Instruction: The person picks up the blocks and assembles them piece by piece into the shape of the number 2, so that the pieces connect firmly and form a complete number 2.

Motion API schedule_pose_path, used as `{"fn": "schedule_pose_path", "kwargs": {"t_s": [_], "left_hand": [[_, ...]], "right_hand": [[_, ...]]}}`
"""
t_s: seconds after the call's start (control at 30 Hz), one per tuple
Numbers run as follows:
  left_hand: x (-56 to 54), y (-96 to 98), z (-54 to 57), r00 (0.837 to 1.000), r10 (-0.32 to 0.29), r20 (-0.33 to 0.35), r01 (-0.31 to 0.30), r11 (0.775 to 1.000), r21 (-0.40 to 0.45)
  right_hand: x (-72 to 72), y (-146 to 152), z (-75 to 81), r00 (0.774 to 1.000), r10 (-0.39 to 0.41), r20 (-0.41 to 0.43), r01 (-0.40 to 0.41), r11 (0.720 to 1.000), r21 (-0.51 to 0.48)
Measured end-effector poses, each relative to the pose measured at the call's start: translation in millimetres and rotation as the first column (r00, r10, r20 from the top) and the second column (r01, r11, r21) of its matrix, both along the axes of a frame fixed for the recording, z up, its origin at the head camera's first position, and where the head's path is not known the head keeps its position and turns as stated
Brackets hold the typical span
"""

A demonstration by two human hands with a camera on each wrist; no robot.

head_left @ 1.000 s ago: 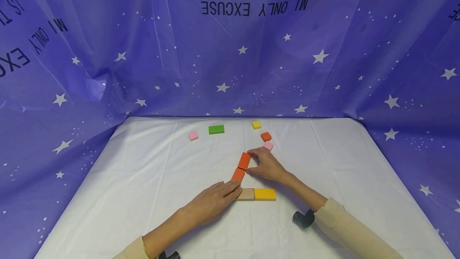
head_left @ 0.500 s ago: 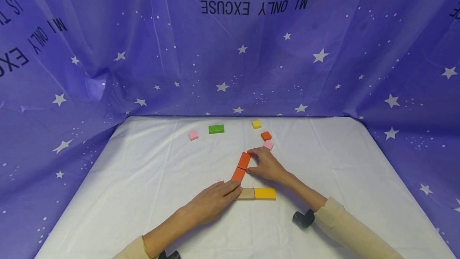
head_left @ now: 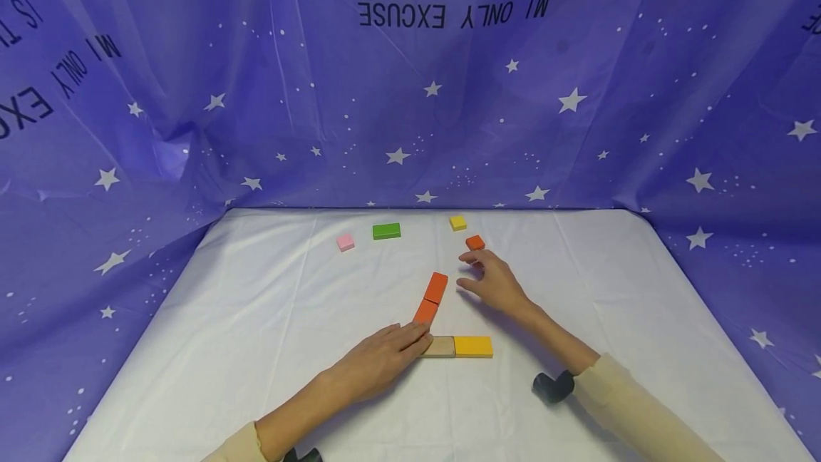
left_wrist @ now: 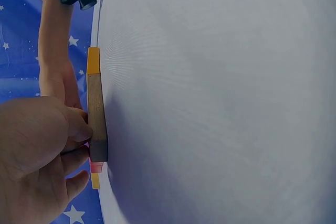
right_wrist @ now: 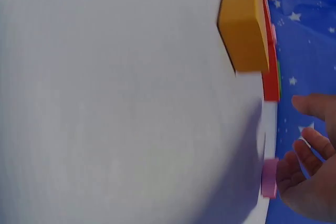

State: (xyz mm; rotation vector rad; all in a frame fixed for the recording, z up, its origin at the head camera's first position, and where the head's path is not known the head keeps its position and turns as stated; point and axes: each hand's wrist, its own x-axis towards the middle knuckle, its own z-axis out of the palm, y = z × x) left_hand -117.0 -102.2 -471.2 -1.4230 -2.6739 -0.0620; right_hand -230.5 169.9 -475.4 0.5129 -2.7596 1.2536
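One tan block [head_left: 439,346] and one yellow block [head_left: 473,346] lay end to end, just below center of the head frame, on the white surface [head_left: 609,305]. Lower orange block [head_left: 425,311] and upper orange block [head_left: 436,288] slanted up and right from the tan block's left end, also end to end. Left hand [head_left: 378,358] came in from lower left: fingers mostly extended, tips resting over the corner where the tan and lower orange blocks met; thumb at the tan block's side in the left wrist view. Right hand [head_left: 497,282] was right of center, thumb and fingers spread apart, gripping nothing. Small pink block [right_wrist: 269,178] sat just beside its fingers, lower right of the right wrist frame; contact unclear. Small orange block [head_left: 475,242] lay just above that hand, small yellow block [head_left: 458,223] higher. Green block [head_left: 387,232] and second pink block [head_left: 346,242] lay upper left of center. Starry curtain [head_left: 359,113] filled the top.
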Motion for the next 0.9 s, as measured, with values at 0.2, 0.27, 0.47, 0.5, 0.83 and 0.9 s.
{"fn": "schedule_pose_path", "kwargs": {"t_s": [0.2, 0.27, 0.47, 0.5, 0.83, 0.9], "left_hand": [[0.0, -0.6, -0.3, 0.999, -0.018, -0.035, 0.019, 1.0, 0.017], [0.1, -0.7, -0.4, 0.999, -0.019, -0.036, 0.02, 1.0, 0.017], [0.7, -0.5, -0.5, 1.0, -0.009, -0.016, 0.009, 1.0, 0.006], [0.8, -0.5, -0.4, 1.0, -0.008, -0.014, 0.008, 1.0, 0.005], [1.0, -0.4, 0.4, 1.0, -0.012, -0.015, 0.012, 1.0, 0.008], [0.7, -0.3, 0.9, 1.0, -0.012, -0.016, 0.013, 1.0, 0.008]], "right_hand": [[-8.6, 18, -0.2, 0.995, -0.098, -0.003, 0.098, 0.993, -0.073], [-11.0, 23, 0.1, 0.993, -0.122, 0.007, 0.122, 0.989, -0.087], [-18.9, 33, -2.7, 0.984, -0.16, 0.077, 0.166, 0.982, -0.086], [-20.0, 34, -3.5, 0.983, -0.161, 0.093, 0.169, 0.982, -0.085], [-23.9, 41, -9.7, 0.97, -0.145, 0.195, 0.168, 0.98, -0.109], [-24.5, 42, -10.8, 0.969, -0.139, 0.202, 0.164, 0.98, -0.111]]}}
